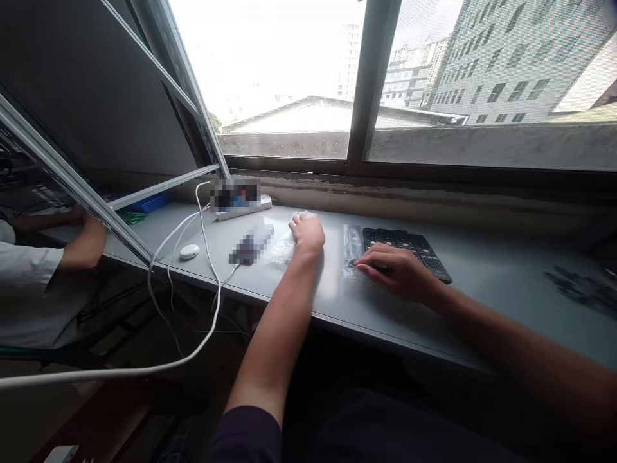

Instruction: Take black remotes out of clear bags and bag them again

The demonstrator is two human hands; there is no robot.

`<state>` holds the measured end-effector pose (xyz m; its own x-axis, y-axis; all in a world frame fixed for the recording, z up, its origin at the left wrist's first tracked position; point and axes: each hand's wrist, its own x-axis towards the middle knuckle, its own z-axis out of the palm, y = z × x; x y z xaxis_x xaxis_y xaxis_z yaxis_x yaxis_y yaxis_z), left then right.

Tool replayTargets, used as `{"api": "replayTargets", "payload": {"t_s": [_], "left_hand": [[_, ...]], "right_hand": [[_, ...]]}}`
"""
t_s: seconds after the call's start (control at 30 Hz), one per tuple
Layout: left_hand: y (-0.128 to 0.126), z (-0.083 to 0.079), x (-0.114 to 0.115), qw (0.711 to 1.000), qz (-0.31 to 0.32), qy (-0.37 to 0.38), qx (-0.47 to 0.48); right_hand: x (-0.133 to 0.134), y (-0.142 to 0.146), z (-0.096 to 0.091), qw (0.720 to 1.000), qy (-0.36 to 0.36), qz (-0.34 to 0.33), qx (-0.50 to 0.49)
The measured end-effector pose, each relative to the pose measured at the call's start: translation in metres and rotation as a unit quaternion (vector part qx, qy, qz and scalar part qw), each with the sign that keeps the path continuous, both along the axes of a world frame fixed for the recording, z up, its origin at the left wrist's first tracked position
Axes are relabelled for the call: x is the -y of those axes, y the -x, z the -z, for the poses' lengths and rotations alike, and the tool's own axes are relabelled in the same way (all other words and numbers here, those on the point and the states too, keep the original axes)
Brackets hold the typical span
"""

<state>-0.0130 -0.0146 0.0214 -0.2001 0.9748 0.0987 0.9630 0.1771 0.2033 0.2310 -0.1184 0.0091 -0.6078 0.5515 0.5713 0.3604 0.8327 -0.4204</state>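
Observation:
My left hand (307,231) rests on the grey worktop (482,283), fingers curled over the edge of a clear plastic bag (284,249). My right hand (398,272) lies palm down with its fingers closed on a black remote control at the near end of a row of several black remotes (409,245). A remote sealed in a clear bag (351,247) lies just left of that hand. Which remote the fingers grip is partly hidden by the hand.
A white power strip (243,207) with white cables (207,257) sits at the back left; a small white puck (189,251) lies near the front edge. Another person's arm (81,247) works at the left, behind a slanted metal frame (72,180). Dark items (578,286) lie far right.

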Motion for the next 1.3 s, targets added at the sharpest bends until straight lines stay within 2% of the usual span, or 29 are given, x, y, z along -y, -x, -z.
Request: {"api": "replayTargets", "payload": {"t_s": [0.53, 0.63, 0.73, 0.83, 0.93, 1.0, 1.13, 1.23, 1.3], "left_hand": [[0.011, -0.009, -0.004, 0.999, -0.016, 0.028, 0.028], [0.012, -0.011, 0.000, 0.999, -0.019, -0.023, 0.037], [0.010, -0.014, 0.005, 0.986, 0.001, -0.154, 0.066], [0.004, -0.017, 0.009, 0.937, 0.112, -0.289, 0.163], [-0.011, -0.017, 0.010, 0.852, 0.262, -0.337, 0.302], [-0.024, -0.014, 0.012, 0.802, 0.325, -0.312, 0.392], [-0.046, -0.005, 0.015, 0.733, 0.396, -0.179, 0.524], [-0.052, -0.004, 0.015, 0.690, 0.383, -0.095, 0.606], [-0.050, -0.007, 0.014, 0.634, 0.362, -0.049, 0.682]], "right_hand": [[0.000, -0.002, -0.001, 1.000, -0.013, 0.001, 0.000], [0.000, -0.001, -0.003, 1.000, -0.019, 0.004, -0.003], [0.001, -0.001, -0.004, 1.000, -0.024, 0.007, -0.004], [0.002, -0.001, -0.004, 0.999, -0.031, 0.019, -0.008], [0.001, -0.001, -0.004, 0.997, -0.045, 0.065, -0.023], [-0.002, -0.002, -0.002, 0.993, -0.053, 0.100, -0.034], [-0.014, -0.009, 0.007, 0.983, -0.060, 0.171, -0.037], [-0.021, -0.015, 0.014, 0.974, -0.050, 0.219, -0.022], [-0.024, -0.018, 0.016, 0.973, -0.038, 0.226, -0.013]]}}
